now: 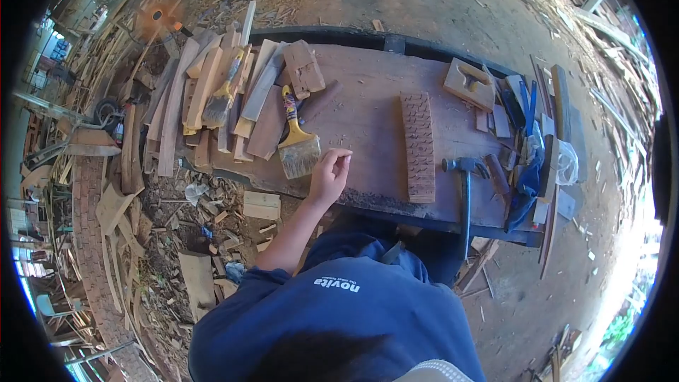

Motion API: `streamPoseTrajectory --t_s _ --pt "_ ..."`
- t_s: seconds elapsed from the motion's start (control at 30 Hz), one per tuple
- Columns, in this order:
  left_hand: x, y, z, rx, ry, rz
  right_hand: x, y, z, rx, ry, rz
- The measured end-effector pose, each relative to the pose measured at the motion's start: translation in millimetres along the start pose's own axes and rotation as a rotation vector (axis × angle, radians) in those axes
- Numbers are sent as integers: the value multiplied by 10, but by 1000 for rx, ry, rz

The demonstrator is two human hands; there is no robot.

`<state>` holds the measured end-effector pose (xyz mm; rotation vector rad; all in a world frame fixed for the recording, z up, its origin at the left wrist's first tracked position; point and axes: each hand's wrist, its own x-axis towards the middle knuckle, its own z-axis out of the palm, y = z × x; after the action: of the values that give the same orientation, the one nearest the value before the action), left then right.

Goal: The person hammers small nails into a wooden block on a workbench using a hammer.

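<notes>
At the bench's near edge, our left hand (329, 175) on the worn plank workbench (368, 117), fingers loosely curled, gripping nothing we can see, just beside the flat pale bristles of a yellow-handled paintbrush (298, 145), rightward a steel hammer (466, 198), a carved rectangular wood strip (418, 147), beyond, rough stacked offcuts (205, 92).

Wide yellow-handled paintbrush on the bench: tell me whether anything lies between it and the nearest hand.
Nothing visible does. The left hand sits on the brown wooden bench right beside the bristles of the wide yellow-handled paintbrush, only bare wood between. The carved wooden strip lies on the hand's other side.
</notes>
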<state>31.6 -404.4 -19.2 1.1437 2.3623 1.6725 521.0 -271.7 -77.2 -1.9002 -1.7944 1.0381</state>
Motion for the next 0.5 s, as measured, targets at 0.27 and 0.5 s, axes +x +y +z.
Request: streamPoseTrajectory --t_s 0.27,0.5 --pt "18 18 18 -4 -53 -1 -249 117 207 -35 -81 20" --pt "4 -9 15 2 -55 -13 -401 81 474 -59 -187 -1"
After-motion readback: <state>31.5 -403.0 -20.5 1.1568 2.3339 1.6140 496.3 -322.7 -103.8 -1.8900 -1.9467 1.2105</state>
